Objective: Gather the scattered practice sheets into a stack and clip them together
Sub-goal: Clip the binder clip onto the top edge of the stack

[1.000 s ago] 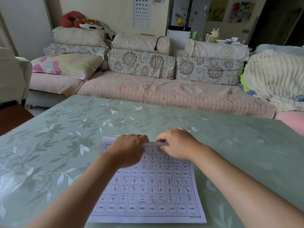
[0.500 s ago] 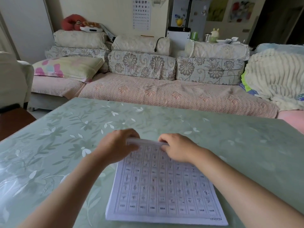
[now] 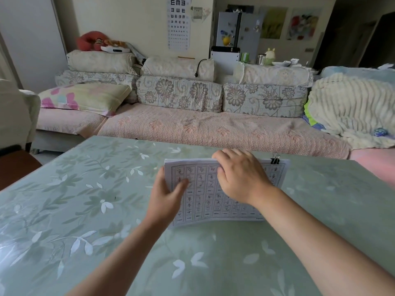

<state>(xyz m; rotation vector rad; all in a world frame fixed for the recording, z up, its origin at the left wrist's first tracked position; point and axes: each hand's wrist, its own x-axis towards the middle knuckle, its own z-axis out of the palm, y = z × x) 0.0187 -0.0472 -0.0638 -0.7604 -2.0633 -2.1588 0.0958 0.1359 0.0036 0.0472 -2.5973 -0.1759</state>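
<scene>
Your left forearm (image 3: 119, 253) and right forearm (image 3: 310, 238) are bare along all the length in view, each broadening toward the near edge of the worktop (image 3: 85, 210). Your left hand (image 3: 165, 201) and right hand (image 3: 241, 176) are bare as well, with rounded knuckles; finer detail is too blurred to tell.

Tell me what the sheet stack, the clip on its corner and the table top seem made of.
The sheet stack looks like thin matte white paper, grid-printed; its near edge bows. The clip has a black body and silvery wire loops, likely painted metal. The table top is glossy, green, leaf-patterned, with glare: perhaps vinyl or glass, unclear which.
</scene>
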